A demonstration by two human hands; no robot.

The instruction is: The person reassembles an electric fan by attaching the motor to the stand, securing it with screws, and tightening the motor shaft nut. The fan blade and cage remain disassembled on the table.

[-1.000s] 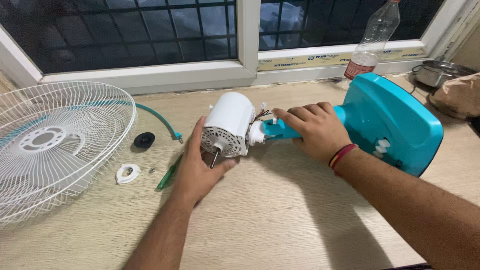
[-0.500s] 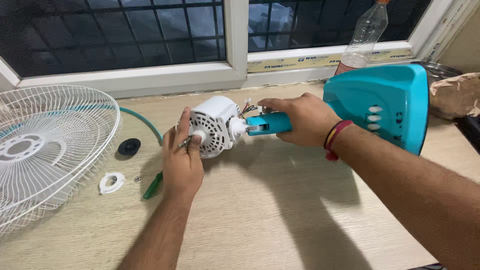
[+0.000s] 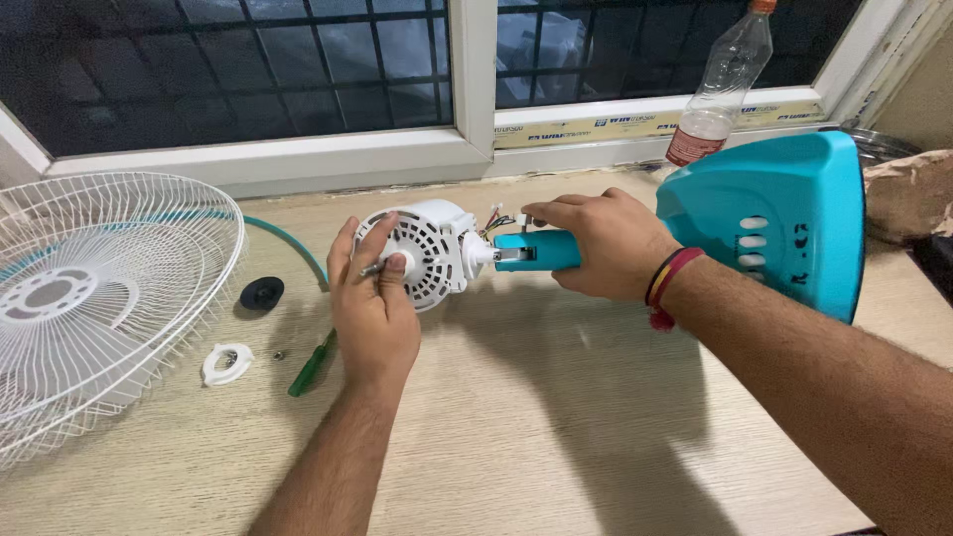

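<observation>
A white fan motor housing (image 3: 429,248) is held above the wooden table, its vented face turned toward me. My left hand (image 3: 374,303) rests against that face, with fingers closed around the metal shaft (image 3: 372,268). My right hand (image 3: 608,243) grips the teal neck (image 3: 536,251) that joins the motor to the teal fan base (image 3: 784,223), which is tipped up on its side. Coloured wires (image 3: 496,222) show at the joint between motor and neck.
A white wire fan guard (image 3: 89,298) lies at the left. Near it are a black cap (image 3: 262,293), a white ring nut (image 3: 226,363), a small screw (image 3: 279,354) and a green screwdriver (image 3: 310,365). A plastic bottle (image 3: 720,84) stands on the window sill. A brown bag (image 3: 908,194) sits at the right.
The fan body has been lifted and turned, so the motor's vented face now points at me and the base stands upright. My left hand moved from under the motor onto the shaft.
</observation>
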